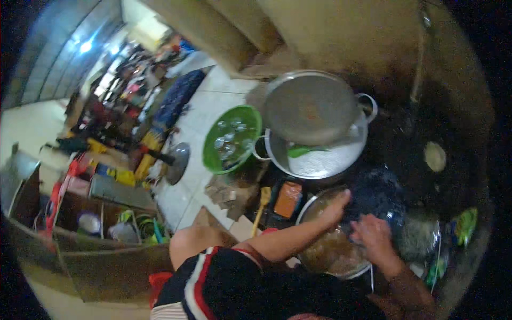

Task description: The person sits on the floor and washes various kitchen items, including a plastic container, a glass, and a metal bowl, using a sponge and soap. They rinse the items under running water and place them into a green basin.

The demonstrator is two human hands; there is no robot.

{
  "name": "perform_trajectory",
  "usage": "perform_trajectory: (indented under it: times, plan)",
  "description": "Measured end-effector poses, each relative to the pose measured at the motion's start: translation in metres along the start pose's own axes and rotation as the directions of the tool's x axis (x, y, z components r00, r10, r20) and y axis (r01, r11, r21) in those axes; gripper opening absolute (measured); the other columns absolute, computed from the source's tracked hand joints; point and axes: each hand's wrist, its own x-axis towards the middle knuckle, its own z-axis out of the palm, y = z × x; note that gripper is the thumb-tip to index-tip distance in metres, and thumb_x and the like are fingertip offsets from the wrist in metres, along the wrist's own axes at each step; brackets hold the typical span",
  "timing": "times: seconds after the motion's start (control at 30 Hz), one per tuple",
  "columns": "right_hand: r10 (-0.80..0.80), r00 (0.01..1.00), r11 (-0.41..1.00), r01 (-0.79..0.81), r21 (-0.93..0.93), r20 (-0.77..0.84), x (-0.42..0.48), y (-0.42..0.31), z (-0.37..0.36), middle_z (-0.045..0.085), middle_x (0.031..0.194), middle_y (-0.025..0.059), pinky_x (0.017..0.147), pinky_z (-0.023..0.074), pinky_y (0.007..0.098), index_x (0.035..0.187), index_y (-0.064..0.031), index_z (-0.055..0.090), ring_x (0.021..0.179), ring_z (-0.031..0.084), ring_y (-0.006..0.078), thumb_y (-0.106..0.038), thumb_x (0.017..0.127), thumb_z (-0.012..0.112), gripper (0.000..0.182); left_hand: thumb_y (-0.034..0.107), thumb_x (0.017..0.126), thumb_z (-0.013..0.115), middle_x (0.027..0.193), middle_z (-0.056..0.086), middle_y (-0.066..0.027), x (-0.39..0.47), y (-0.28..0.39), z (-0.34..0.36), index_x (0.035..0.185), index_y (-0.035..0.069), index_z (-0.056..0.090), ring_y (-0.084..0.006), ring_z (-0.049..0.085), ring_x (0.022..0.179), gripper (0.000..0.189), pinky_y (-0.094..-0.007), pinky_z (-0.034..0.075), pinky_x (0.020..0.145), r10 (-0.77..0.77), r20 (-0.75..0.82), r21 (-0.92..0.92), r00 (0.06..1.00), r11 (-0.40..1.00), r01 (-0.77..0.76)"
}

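My left hand (337, 206) is over the upper part of a wide metal basin (320, 252) of brownish liquid, fingers on its far side. My right hand (370, 236) is at the basin's right side, fingers bent and blurred; whether it holds anything cannot be told. Dark, wet material (376, 196) lies just beyond both hands. Beyond the basin stands a large two-handled aluminium pot (320, 166) with something green inside, and a big round metal vessel or lid (312, 108) leans over it. An orange block (288, 199) sits in a dark tray on the left.
A green plastic basin (254, 116) with shiny items stands beside the pot. A yellow utensil (262, 206) lies near my left forearm. On the right are a clear plastic container (420, 236) and a green packet (466, 226). A compartmented box (116, 268) stands on the left.
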Motion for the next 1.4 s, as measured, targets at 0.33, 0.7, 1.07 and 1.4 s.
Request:
perform_trajectory:
  times: [0.33, 0.7, 1.07, 1.4]
  plan:
    - [0.578, 0.786, -0.002, -0.27, 0.963, 0.221, -0.031, 0.06, -0.035, 0.048, 0.113, 0.0111, 0.086, 0.0389, 0.0343, 0.125, -0.0029, 0.036, 0.103, 0.047, 0.0204, -0.017, 0.076, 0.059, 0.056, 0.044, 0.079, 0.055, 0.132, 0.031, -0.0151, -0.01, 0.018, 0.027, 0.131, 0.004, 0.026, -0.0268, 0.033, 0.12, 0.071, -0.0378, 0.027, 0.099, 0.412, -0.031, 0.371, 0.911, 0.851, -0.373]
    - [0.41, 0.726, 0.912, -0.336, 0.236, -0.552, -0.012, 0.107, -0.009, 0.05, 0.104, 0.0141, 0.092, 0.0314, 0.0394, 0.098, -0.0052, 0.054, 0.102, 0.045, 0.0293, -0.027, 0.081, 0.052, 0.028, 0.021, 0.079, 0.061, 0.11, 0.055, -0.0073, -0.026, 0.003, 0.047, 0.116, 0.007, 0.045, -0.0217, 0.055, 0.094, 0.043, -0.0352, 0.043, 0.086, 0.023, 0.601, -0.024, 0.799, 1.0, -0.011]
    - [0.5, 0.78, 0.864, -0.479, 0.156, -0.376, -0.012, 0.105, -0.041, 0.059, 0.079, 0.0138, 0.072, 0.0448, 0.0389, 0.078, -0.005, 0.06, 0.081, 0.055, 0.0304, -0.026, 0.08, 0.05, 0.023, 0.034, 0.068, 0.07, 0.098, 0.059, -0.0111, -0.079, 0.063, 0.063, 0.11, 0.001, 0.049, -0.0212, 0.057, 0.089, 0.058, -0.0343, 0.044, 0.08, -0.27, 0.316, 0.316, 0.909, 0.934, 0.168]
    - [0.383, 0.823, 0.922, -0.313, 0.228, -0.419, 0.004, 0.025, -0.052, 0.057, 0.084, 0.0119, 0.074, 0.043, 0.0416, 0.077, -0.0064, 0.059, 0.084, 0.054, 0.031, -0.032, 0.069, 0.056, 0.027, 0.024, 0.072, 0.068, 0.092, 0.058, -0.0073, -0.077, 0.036, 0.067, 0.102, 0.0, 0.054, -0.0175, 0.056, 0.08, 0.041, -0.0301, 0.045, 0.074, -0.155, 0.264, 0.179, 0.952, 0.978, 0.109]
